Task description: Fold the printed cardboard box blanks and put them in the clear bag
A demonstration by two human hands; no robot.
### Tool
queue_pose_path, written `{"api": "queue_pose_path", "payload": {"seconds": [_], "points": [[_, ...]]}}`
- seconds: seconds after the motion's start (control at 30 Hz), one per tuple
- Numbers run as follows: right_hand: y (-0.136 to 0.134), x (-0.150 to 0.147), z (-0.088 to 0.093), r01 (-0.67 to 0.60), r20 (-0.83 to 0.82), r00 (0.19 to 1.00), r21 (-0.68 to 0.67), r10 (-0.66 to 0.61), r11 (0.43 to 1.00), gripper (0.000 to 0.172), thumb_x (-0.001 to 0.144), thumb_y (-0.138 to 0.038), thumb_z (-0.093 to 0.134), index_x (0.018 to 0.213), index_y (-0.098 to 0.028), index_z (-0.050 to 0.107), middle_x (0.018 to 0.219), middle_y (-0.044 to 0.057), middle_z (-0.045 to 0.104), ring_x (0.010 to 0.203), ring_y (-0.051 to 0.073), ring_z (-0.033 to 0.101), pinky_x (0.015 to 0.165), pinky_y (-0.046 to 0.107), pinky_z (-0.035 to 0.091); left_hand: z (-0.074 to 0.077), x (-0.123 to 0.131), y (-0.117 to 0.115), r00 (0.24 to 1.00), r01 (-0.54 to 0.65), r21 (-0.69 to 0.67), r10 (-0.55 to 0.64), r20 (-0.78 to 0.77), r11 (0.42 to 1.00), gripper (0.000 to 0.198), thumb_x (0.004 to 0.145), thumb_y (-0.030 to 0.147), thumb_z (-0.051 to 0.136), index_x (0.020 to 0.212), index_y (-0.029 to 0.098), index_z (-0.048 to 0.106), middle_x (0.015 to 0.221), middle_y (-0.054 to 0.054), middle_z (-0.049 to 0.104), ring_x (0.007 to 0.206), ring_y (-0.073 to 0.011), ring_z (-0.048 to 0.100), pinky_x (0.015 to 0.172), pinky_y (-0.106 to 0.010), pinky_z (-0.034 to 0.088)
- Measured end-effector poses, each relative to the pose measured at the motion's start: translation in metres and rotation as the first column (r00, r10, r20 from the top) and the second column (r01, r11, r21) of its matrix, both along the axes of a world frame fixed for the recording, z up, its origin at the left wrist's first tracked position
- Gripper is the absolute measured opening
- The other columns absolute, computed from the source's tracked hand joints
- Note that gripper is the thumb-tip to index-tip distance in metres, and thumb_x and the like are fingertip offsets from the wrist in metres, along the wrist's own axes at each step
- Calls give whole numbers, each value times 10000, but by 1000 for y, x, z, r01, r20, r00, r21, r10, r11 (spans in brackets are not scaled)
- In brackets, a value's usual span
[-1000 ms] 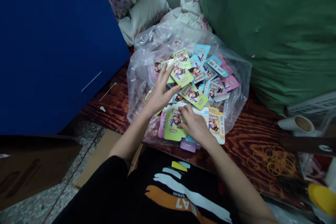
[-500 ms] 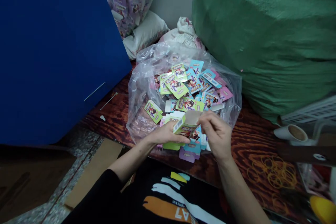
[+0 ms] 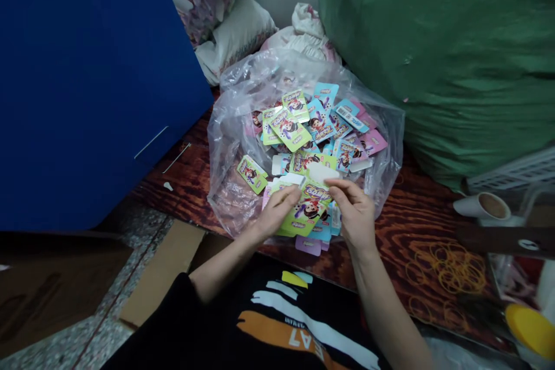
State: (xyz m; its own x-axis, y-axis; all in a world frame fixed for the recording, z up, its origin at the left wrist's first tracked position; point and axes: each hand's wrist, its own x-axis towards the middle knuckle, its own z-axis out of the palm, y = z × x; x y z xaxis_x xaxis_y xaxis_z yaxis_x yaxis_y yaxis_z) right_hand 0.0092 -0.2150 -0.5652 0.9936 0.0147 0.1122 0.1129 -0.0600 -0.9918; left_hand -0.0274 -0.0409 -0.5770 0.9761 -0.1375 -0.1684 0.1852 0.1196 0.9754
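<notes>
Right over the open clear plastic bag (image 3: pixel 229 196), I've got a lime-green printed carton blank (image 3: pixel 299 219) up against the pile of loose cards (image 3: pixel 321 127). My left hand (image 3: pixel 277 212) is closed on its edge, and my right hand (image 3: pixel 353 211) pinches its white flap (image 3: pixel 319 172), probably to steady it. The bag seems to keep the loose ones corralled. Cartoon kid on them, lettering too small to read, though a barcode (image 3: pixel 351 118) shows; my black shirt (image 3: pixel 260 324) reads EA7 upside down.
</notes>
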Motion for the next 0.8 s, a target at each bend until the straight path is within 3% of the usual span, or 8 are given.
{"api": "queue_pose_path", "payload": {"seconds": [0.13,0.23,0.3,0.4,0.53,0.63,0.7,0.8], "points": [[-1,-2,3,98,-39,995,55,-96,994,225,755,-362,785,883,-234,652,765,-5,679,693,156,621,623,259,496,2,-6,2,988,-82,21,78,133,996,455,912,509,645,1186,147,647,1077,-96,713,968,-205,670,866,-308,538],[-5,-3,3,61,-17,998,-11,-61,998,210,756,-378,776,789,-226,635,705,-9,637,616,141,570,555,250,466,6,-10,7,947,-93,182,30,320,979,463,965,366,593,1397,205,550,1165,-104,692,993,-200,663,888,-326,530],[-7,-2,4,-6,-1,1000,-47,6,999,206,765,-378,765,749,-223,630,689,-10,616,612,139,559,559,253,463,9,-11,12,910,-80,296,-51,412,952,406,979,305,569,1379,234,576,1192,-97,691,1028,-209,651,929,-350,513],[-10,1,8,-105,-22,994,-49,104,993,185,789,-363,746,852,-229,636,717,-16,625,646,139,575,593,254,466,17,-7,19,914,4,347,-145,379,938,318,969,261,578,1282,220,622,1128,-76,698,901,-180,641,815,-313,517],[-10,10,22,-222,-42,975,-72,220,972,370,853,-385,695,1190,-258,613,763,-27,644,670,152,593,613,270,475,25,-1,24,952,75,263,-147,269,962,331,953,270,598,1277,209,568,1046,-51,667,732,-121,597,662,-243,478],[-8,13,31,-297,52,949,-198,312,934,202,883,-401,679,1012,-246,701,907,28,708,860,197,656,769,323,516,25,0,24,968,31,177,-74,240,984,431,947,245,594,1355,219,456,1093,-65,653,813,-139,649,708,-245,502],[-4,12,32,-314,87,937,-220,339,923,166,871,-402,705,876,-237,703,996,48,733,984,226,667,885,361,513,25,-1,26,965,20,192,-69,252,981,482,942,234,596,1387,223,411,1120,-76,653,880,-163,670,756,-266,517],[3,9,24,-275,27,959,-158,283,948,215,819,-416,760,780,-222,675,917,41,737,910,210,678,848,347,527,25,-4,30,951,48,303,-136,278,952,471,948,225,587,1391,224,427,1124,-80,664,942,-192,675,822,-307,520]]}}
